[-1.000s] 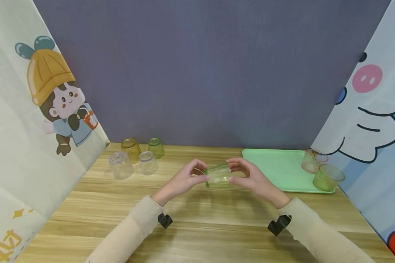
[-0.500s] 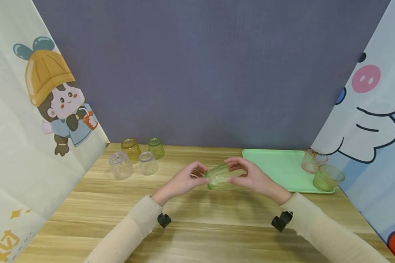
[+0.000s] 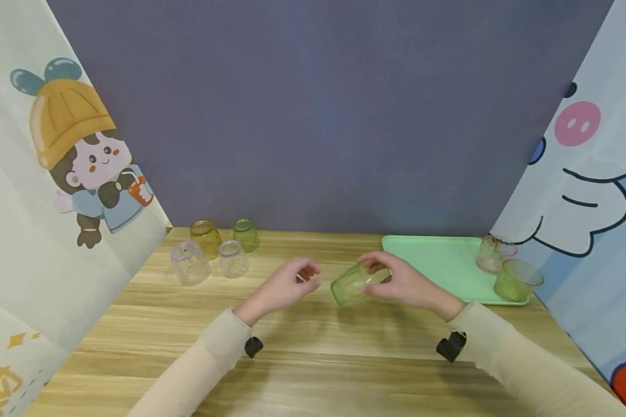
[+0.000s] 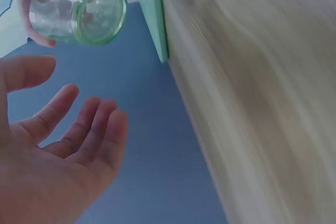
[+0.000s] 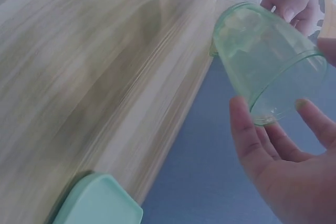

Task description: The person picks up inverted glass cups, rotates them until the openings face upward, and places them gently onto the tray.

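At the far left of the table (image 3: pixel 313 370), four cups are standing upside down: a clear cup (image 3: pixel 189 263), an amber cup (image 3: pixel 206 238), a second clear cup (image 3: pixel 233 259) and a small green cup (image 3: pixel 246 234). Moving right, the left hand (image 3: pixel 286 286) is being held just beside the work with its fingers loosely spread and nothing gripped. Next to it, a green cup (image 3: pixel 352 284) is being held tilted above the table by the right hand (image 3: pixel 404 282), the thumb and fingertips curled round its base end and the mouth pointing toward the left hand. Judging by this, the cup is best being carried with a firm pinch near the base and turned slowly, since smooth plastic can slip. Further right, a pink cup (image 3: pixel 491 253) and another green cup (image 3: pixel 516 280) are resting upright on the green tray (image 3: pixel 438 260).
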{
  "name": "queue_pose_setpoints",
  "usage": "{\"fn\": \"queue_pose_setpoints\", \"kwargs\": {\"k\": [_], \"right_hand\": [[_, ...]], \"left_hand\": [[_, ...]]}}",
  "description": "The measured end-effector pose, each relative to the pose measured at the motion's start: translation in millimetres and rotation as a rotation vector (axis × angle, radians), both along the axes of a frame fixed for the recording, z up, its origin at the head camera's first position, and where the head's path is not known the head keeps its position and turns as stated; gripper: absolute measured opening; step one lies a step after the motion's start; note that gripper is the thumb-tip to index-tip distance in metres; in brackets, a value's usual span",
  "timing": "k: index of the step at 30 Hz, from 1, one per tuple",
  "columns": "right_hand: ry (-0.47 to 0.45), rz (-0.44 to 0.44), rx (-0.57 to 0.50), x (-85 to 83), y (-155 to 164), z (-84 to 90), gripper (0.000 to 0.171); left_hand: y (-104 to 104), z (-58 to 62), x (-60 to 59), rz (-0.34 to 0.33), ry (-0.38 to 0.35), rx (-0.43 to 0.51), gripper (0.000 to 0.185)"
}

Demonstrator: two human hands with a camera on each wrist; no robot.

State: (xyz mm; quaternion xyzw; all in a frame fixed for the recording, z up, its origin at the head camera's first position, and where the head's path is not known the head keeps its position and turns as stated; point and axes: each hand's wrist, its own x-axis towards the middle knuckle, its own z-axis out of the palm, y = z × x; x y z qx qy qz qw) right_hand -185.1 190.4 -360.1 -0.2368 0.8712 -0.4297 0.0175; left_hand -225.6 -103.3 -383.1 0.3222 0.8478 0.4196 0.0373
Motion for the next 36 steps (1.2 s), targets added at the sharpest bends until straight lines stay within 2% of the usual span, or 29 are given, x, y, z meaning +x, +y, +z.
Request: {"fn": "queue_pose_setpoints", "kwargs": {"k": [8,11,20,26,36], "right_hand": [[0.043,-0.021,0.098,-0.4,2,-0.2,0.057],[0.08,-0.027,0.144,-0.6,3,0.2,0.057],[0.121,-0.02,0.281,0.5,7,9.6,0.057],[0.097,-0.025,0.353,0.8,10,19.1,0.055],[0.062,-0.033,0.46,0.1,13,28.8,0.055]], "left_hand": [[-11,2.1,-4.3,0.116,0.157,-0.193,0.027],[-15,2.3,-6.0,0.135,0.211,-0.255,0.029],[-29,1.0,-14.2,0.198,0.334,-0.342,0.032],[-37,4.0,-21.5,0.237,0.384,-0.392,0.032],[-50,11.7,-28.2,0.343,0.439,-0.52,0.038]]}}
